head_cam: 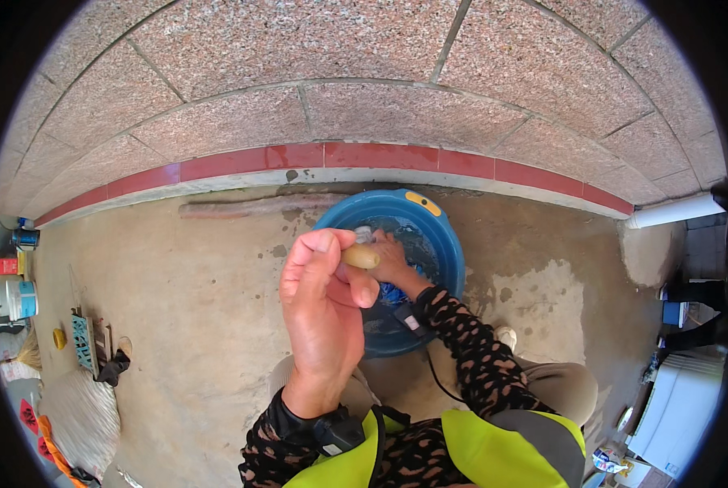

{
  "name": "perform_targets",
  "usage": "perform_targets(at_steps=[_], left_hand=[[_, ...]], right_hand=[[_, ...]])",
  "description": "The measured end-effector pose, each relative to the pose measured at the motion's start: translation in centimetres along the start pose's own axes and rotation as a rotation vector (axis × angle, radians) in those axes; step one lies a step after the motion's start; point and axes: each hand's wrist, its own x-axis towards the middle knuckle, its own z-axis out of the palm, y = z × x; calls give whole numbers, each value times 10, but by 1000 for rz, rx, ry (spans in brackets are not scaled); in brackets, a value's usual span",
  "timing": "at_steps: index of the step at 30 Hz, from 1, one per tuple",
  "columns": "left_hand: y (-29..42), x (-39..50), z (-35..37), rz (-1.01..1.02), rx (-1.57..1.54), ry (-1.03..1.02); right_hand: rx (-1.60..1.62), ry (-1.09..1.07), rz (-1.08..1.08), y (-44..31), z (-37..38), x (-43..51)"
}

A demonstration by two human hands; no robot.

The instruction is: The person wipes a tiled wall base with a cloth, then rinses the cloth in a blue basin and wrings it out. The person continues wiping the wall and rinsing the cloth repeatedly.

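Observation:
My left hand (324,299) is raised above the near left part of a round blue plastic basin (452,262). Its fingers pinch a rounded tan piece (362,256), perhaps a handle or a bar of soap. Lower down, my right hand (389,259) reaches into the basin, which holds water. Next to it are a whitish thing (364,233), too small to name, and a bunched blue patterned cloth (394,294). My left hand partly covers the right one, so its grip is not visible. Dark devices are strapped at the left wrist (338,430) and right wrist (410,320).
A pinkish stone-tiled wall (376,116) rises behind the basin. At its foot lies a long brownish pole (260,206). Buckets (21,297) and a pale sack (83,418) stand left. Another person's dark-clad legs (699,296) and a white chest (678,415) are right.

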Motion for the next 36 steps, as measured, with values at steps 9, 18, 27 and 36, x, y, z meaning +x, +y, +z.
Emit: perform_targets(at_steps=[9,18,27,36], left_hand=[[1,4,-2,5,-2,-29],[-2,4,-4,-60,13,6],[1,0,-1,-110,44,-21],[2,3,-7,-148,18,-39]], right_hand=[[349,0,-187,20,-65,-3],[-3,-186,-205,6,41,1],[-18,-260,-231,-6,29,58],[200,-391,-117,8,-81,13]])
